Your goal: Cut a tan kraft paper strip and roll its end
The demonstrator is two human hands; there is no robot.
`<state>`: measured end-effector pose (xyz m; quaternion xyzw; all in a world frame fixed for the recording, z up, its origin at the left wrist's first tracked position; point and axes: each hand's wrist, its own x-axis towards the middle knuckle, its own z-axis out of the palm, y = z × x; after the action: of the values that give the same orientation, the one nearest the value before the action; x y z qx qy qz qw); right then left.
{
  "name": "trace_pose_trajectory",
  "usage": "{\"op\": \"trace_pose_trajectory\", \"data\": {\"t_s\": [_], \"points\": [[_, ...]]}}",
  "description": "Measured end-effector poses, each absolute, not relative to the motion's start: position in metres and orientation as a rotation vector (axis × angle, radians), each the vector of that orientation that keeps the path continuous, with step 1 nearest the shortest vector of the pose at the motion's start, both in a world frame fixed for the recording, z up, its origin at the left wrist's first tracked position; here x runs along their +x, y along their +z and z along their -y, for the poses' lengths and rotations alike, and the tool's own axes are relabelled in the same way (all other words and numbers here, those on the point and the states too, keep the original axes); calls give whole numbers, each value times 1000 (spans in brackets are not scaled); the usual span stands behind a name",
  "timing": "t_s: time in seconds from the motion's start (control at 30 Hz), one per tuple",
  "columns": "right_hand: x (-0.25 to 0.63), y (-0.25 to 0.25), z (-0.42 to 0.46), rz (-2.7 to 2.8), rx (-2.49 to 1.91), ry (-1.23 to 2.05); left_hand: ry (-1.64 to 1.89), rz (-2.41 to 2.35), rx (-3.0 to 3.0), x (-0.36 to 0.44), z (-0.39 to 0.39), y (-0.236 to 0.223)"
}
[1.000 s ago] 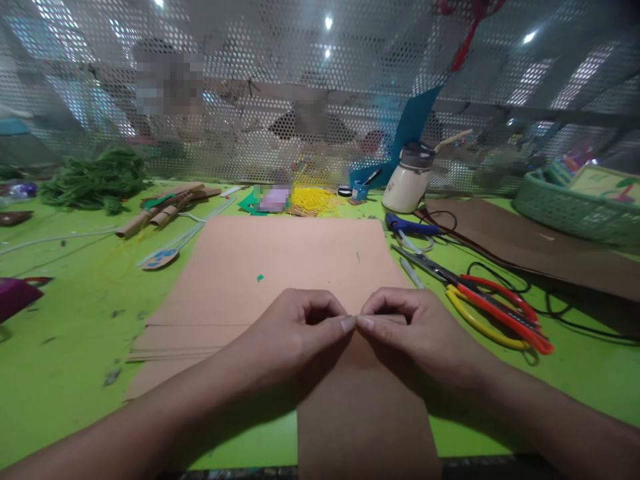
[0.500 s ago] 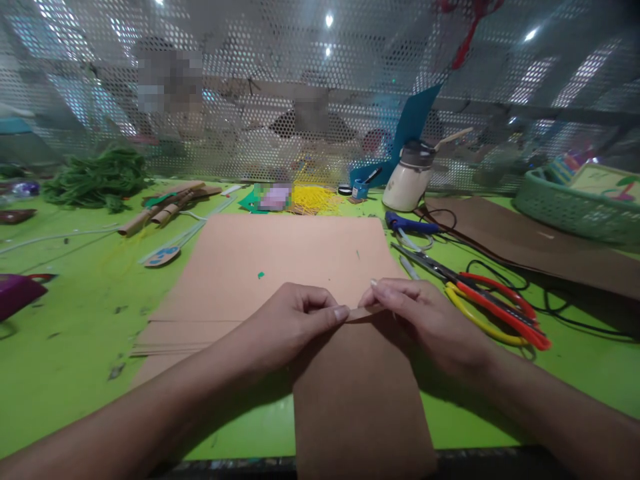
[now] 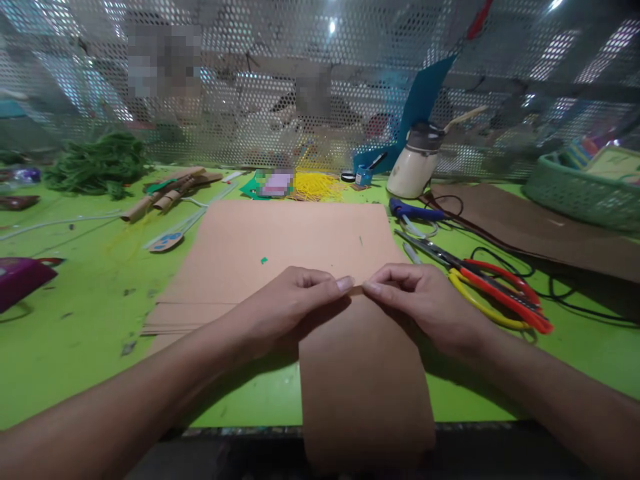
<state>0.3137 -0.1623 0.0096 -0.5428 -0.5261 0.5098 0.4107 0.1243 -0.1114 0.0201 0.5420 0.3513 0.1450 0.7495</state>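
Note:
A strip of brown paper (image 3: pixel 367 380) hangs toward me over the table's front edge. Its far edge is pinched between thumb and fingers of my left hand (image 3: pixel 305 297) and my right hand (image 3: pixel 420 293), both closed. Only a narrow bit of that edge, seemingly folded or rolled, shows between the two thumbs. Under and beyond my hands lie flat sheets of the same brown paper (image 3: pixel 295 233), with several layered edges at the left. A small green scrap (image 3: pixel 264 261) rests on the top sheet.
Right of the paper lie scissors with red and yellow handles (image 3: pixel 500 293) and a blue-handled tool (image 3: pixel 415 210). Behind stand a cream jar (image 3: pixel 413 167), a small blue bottle (image 3: pixel 364 176) and a green basket (image 3: pixel 570 193). Green strands (image 3: pixel 95 163) and paper rolls (image 3: pixel 165 193) lie back left.
My right hand has turned, its thumb now pressing on the edge close to my left thumb. The gap between the hands has narrowed. The camera view has tilted slightly down.

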Motion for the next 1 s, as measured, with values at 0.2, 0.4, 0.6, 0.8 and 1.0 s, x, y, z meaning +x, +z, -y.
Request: {"op": "trace_pose_trajectory", "data": {"t_s": [0.2,0.4,0.6,0.8,1.0], "points": [[313,10,160,1165,-1376,1314,388,-794,1098,124,110,16],[312,13,160,1119,-1354,1366,405,-753,1036,124,110,17],[313,11,161,1106,-1327,1374,424,-783,1054,125,112,20],[312,12,161,1114,-1328,1374,436,-808,1083,126,113,24],[314,12,162,1101,-1299,1385,419,-793,1087,125,112,21]]}}
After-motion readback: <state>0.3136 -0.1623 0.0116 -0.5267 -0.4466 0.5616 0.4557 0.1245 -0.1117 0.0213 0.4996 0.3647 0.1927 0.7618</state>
